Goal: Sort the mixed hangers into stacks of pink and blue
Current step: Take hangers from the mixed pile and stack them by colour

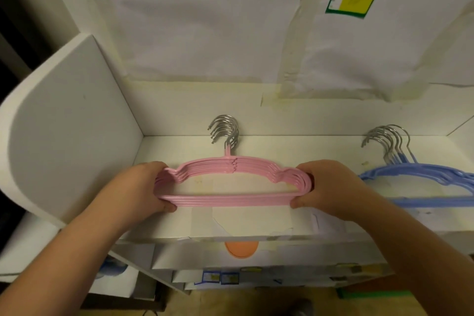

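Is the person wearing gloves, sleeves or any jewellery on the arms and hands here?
No. Both the left hand and the right hand are bare, with no gloves, rings, watch or bracelets showing. The forearms are uncovered as far as the frame's lower edge, so no sleeve is in view. The thumbnails look short and unpainted. No cables or markings are on either arm.

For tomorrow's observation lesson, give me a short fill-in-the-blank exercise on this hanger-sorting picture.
1. Both hands grip the stack of ____ hangers.
2. The blue hangers lie to the ____ of that stack.
3. The left hand and right hand hold opposite ____ of the stack.

Missing words: pink; right; ends
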